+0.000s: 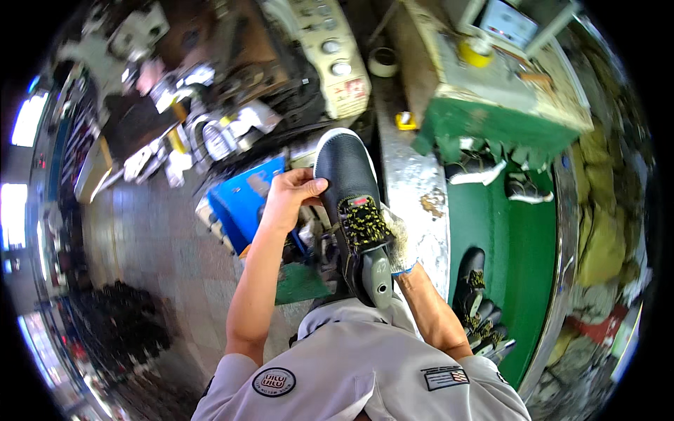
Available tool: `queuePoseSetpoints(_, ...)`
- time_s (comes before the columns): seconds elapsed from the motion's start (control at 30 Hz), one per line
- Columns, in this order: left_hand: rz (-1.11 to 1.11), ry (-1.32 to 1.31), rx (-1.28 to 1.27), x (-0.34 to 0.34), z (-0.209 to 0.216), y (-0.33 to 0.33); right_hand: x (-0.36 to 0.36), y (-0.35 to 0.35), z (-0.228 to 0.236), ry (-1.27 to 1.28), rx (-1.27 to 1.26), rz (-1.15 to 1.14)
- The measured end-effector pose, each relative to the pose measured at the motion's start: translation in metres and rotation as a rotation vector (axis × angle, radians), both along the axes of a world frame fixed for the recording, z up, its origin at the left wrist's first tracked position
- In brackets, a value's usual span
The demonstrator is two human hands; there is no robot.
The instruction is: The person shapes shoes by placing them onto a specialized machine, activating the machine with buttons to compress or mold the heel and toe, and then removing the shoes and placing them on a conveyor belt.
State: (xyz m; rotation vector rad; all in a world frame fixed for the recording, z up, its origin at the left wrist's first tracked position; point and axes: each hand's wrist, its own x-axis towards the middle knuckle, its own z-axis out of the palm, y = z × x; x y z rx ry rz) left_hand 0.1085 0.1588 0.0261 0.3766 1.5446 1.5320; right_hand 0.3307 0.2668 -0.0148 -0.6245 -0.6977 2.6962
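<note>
From here, I see the dark shoe mid-frame, toe toward the top, a gray foot form in its heel end. The bare left grip pinches its left edge; the gloved right grip sits against its right side, closure hidden. It looks stiff, fairly heavy, smooth; sole and form should hold best.

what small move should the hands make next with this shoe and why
Perhaps roll the black shoe slightly to show its underside: the laced side faces up and hides it, while the left hand pinches one side near the toe and the gloved right hand is at the other side.
</note>
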Motion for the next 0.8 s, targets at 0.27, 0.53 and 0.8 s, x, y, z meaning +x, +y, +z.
queuePoseSetpoints(0.27, 0.475, 0.103, -0.09, -0.073, 0.0, -0.115, -0.119, -0.066, -0.002, -0.034, 0.052, 0.156)
queuePoseSetpoints(0.53, 0.797, 0.141, 0.087, -0.127, -0.001, -0.145, -0.217, -0.099, -0.003, -0.035, 0.153, 0.148)
queuePoseSetpoints(0.8, 0.828, 0.023, 0.277, -0.141, -0.044, -0.152, -0.277, -0.122, -0.023, -0.136, 0.289, 0.019)
